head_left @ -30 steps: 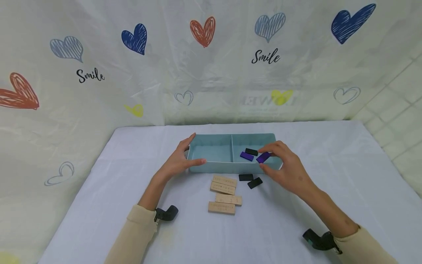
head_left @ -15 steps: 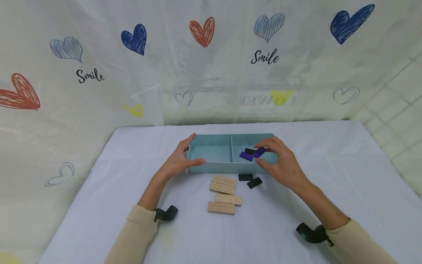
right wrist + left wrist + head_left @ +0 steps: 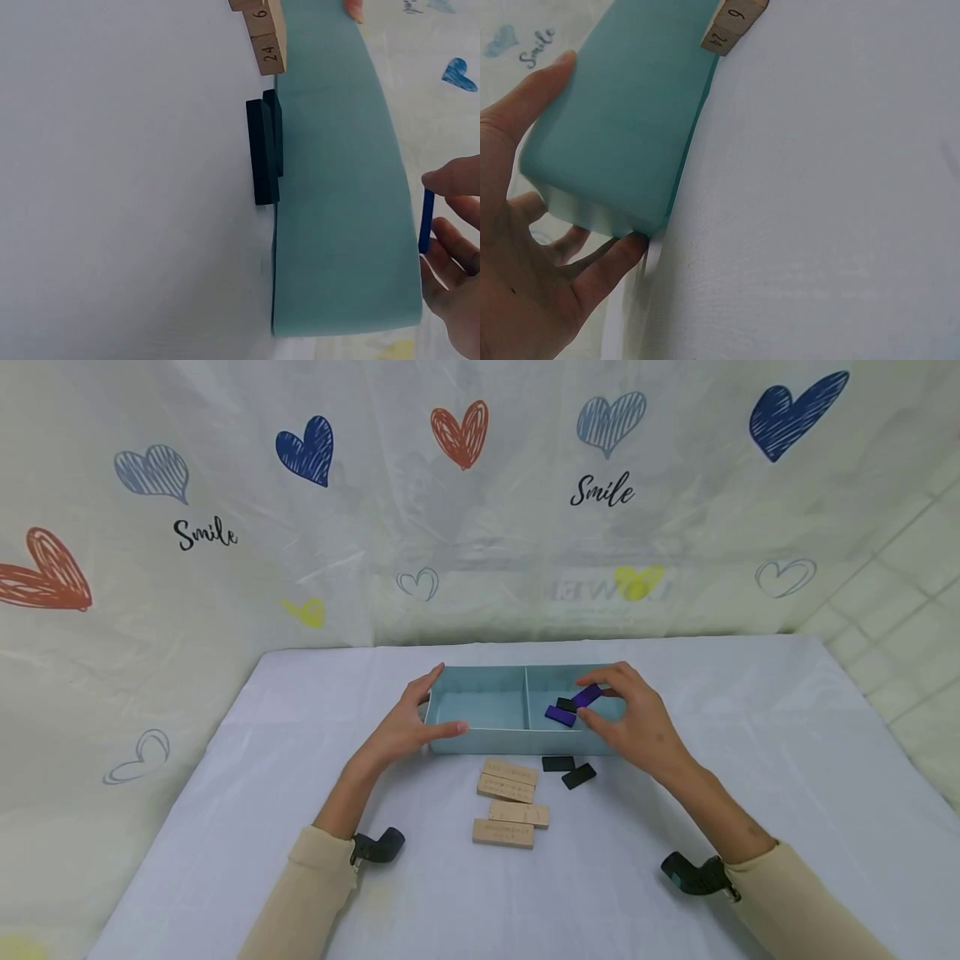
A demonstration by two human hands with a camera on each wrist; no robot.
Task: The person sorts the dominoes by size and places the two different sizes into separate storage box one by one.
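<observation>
A light blue two-compartment box (image 3: pixel 517 742) lies across the table. My left hand (image 3: pixel 401 727) grips its left end, thumb over the front rim and other fingers around the end wall, as the left wrist view shows on the box (image 3: pixel 622 120). With thumb and fingertips my right hand (image 3: pixel 647 727) pinches a small purple block (image 3: pixel 587 695) above the right compartment. The right wrist view catches that purple block (image 3: pixel 427 221) edge-on. Inside the same compartment lie another purple block (image 3: pixel 560 716) and a black block (image 3: pixel 566 704), partly covered by the held one.
Two black blocks (image 3: pixel 558 764) lie on the white cloth just in front of the box. Several light wooden blocks (image 3: pixel 504 833) with printed marks lie nearer me, left of them. Behind the table hangs a sheet (image 3: pixel 517 527) printed with hearts.
My right hand has moved left and slightly away from me, carrying the purple block from near the box's right end to over the black block. The left hand has stayed put.
</observation>
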